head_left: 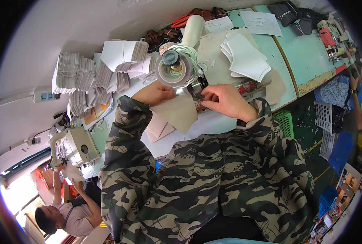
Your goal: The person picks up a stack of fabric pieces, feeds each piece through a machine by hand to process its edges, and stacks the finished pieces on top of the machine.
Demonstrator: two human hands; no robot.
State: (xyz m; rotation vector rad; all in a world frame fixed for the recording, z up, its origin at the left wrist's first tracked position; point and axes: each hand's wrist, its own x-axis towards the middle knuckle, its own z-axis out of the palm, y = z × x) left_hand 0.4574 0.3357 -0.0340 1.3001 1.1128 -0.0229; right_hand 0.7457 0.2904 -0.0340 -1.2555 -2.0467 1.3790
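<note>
My left hand is closed at the upper edge of a beige four-sided piece, which looks like stiff sheet or leather. That piece lies partly over pale pink pieces at the front of the work table. My right hand has its fingers curled together beside the metal working end of a cream machine, apparently a sewing machine. What those fingers grip, if anything, is hidden. Just above the hands is a round holder with a dark knob and coils of pale green thread.
Stacks of white cut pieces crowd the left side against the wall. More white pieces lie right of the machine. At lower left, a person works at another machine. A green crate stands below the table's right side.
</note>
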